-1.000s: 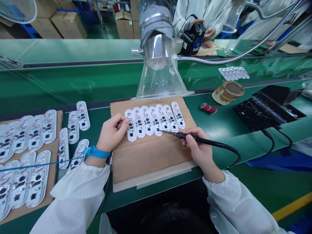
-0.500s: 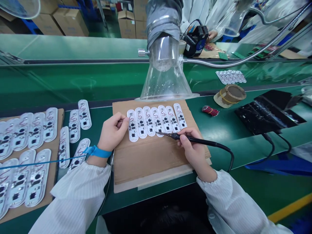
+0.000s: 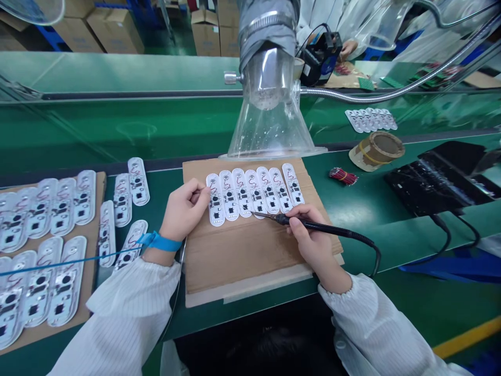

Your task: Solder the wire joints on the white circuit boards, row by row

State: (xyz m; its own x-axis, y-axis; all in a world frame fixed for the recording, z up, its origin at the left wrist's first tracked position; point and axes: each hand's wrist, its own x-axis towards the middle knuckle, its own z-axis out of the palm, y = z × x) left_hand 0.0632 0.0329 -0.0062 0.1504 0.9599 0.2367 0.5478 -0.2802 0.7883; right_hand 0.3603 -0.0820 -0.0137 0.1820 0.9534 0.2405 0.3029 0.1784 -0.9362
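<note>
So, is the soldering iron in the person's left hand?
No, the soldering iron is held in the right hand, not the left hand.

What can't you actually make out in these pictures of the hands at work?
All from the head view:
The left hand covers one end of the leftmost white circuit board, so anything its fingers pinch is hidden.
The tip of the soldering iron, held in the right hand, is too small to show whether it touches a board.
The co-worker's sleeve is cut off by the top edge, and a black unit blocks part of their work.
</note>
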